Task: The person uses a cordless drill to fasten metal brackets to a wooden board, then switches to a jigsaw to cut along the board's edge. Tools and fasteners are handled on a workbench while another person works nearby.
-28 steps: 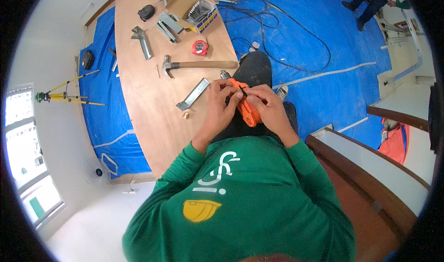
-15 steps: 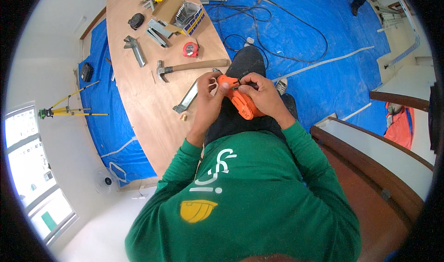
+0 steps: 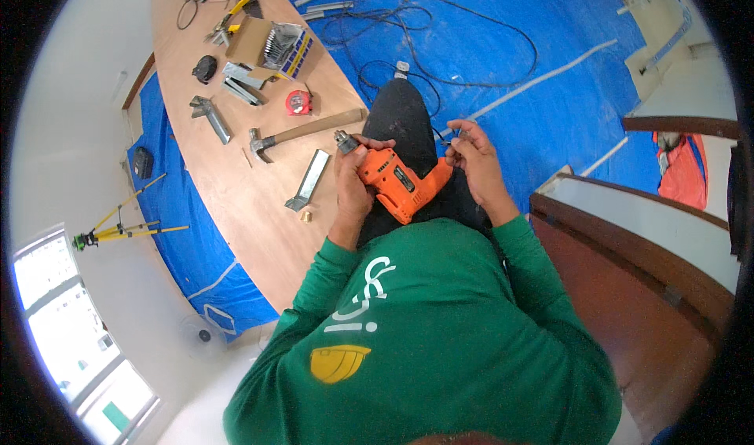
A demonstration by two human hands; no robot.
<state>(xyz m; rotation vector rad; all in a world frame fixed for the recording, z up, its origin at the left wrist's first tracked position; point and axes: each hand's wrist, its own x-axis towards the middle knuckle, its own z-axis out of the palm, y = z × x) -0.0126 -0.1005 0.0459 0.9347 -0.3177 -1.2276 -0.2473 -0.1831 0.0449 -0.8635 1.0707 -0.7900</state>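
Across my lap lies an orange power drill (image 3: 399, 184), its metal chuck (image 3: 345, 141) pointing to the far left. My left hand (image 3: 355, 179) is wrapped round the drill's body just behind the chuck. Beyond the handle end, my right hand (image 3: 475, 156) is raised with its fingers pinched together. A small dark piece shows at those fingertips, too small to name. Left of the drill, on the wooden table (image 3: 259, 201), are a claw hammer (image 3: 306, 130), an angled metal bracket (image 3: 309, 181) and a small brass-coloured piece (image 3: 305, 217).
Further along the table lie a red tape measure (image 3: 298, 102), another metal bracket (image 3: 210, 119), a black round case (image 3: 204, 69) and an open box (image 3: 283, 51) of metal pieces. A black cable (image 3: 471, 84) loops over the blue floor sheet (image 3: 503, 21). A yellow tripod (image 3: 126, 229) stands left.
The drill has turned so its side and chuck show. My right hand has moved off its body to beside the handle end. The view has shifted, with the table's things lower and further left.
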